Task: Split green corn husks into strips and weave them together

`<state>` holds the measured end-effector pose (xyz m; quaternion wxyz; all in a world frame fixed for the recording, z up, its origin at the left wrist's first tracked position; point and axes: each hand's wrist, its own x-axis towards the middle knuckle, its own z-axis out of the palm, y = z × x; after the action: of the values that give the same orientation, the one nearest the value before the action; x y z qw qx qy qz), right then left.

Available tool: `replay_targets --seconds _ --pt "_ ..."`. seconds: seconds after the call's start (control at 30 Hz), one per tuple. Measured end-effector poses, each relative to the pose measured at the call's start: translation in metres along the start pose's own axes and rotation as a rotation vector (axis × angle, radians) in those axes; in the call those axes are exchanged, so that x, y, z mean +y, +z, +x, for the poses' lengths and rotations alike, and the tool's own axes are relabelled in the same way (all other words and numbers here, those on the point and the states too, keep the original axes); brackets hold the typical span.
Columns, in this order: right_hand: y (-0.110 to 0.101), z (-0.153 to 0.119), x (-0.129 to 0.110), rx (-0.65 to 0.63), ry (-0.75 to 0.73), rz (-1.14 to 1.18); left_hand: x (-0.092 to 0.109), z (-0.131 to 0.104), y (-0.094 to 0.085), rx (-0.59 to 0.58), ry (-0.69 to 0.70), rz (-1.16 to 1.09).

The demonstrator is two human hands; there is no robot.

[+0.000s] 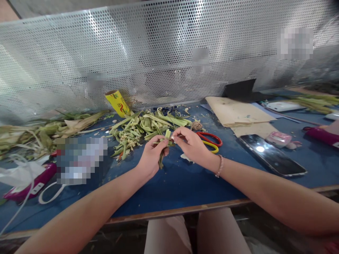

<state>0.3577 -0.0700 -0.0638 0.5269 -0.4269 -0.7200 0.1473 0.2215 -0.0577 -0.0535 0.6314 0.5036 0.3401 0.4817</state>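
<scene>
Near the middle of the blue table, my left hand [154, 154] is closed on a small bundle of green leaf strips [167, 134], whose lower end hangs below the fingers. My right hand [189, 143] meets it from the right, thumb and forefinger pinched at the bundle's side; what lies between these fingertips is too small to make out. Just behind both hands spreads a pile of pale green leaf strips [148, 123]. A ball of brown twine [196, 125] and scissors with red and yellow handles [213, 139] lie beside my right hand.
A phone [272, 154], a pink case [278, 139] and brown paper [238, 112] lie to the right. On the left are dried leaves [47, 134], a purple object [47, 173] and a blurred-out item. A yellow tube [118, 103] leans by the perforated metal screen [159, 53].
</scene>
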Motion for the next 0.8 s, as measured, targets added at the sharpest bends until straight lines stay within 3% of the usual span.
replay_targets --seconds 0.13,0.47,0.63,0.8 --pt "-0.0012 -0.0012 0.0012 0.033 -0.047 -0.046 -0.001 -0.0005 -0.0009 -0.016 0.018 -0.002" --pt "-0.0018 -0.0021 -0.0043 0.018 0.07 0.02 -0.0057 -0.0038 -0.0047 -0.126 0.191 0.096" --pt "-0.0006 -0.001 -0.0071 0.039 0.063 0.04 -0.0067 -0.0044 -0.0056 -0.121 0.254 0.193" --pt "-0.0008 0.0004 -0.0079 0.052 0.045 0.067 -0.0099 -0.003 -0.0067 -0.106 0.209 0.155"
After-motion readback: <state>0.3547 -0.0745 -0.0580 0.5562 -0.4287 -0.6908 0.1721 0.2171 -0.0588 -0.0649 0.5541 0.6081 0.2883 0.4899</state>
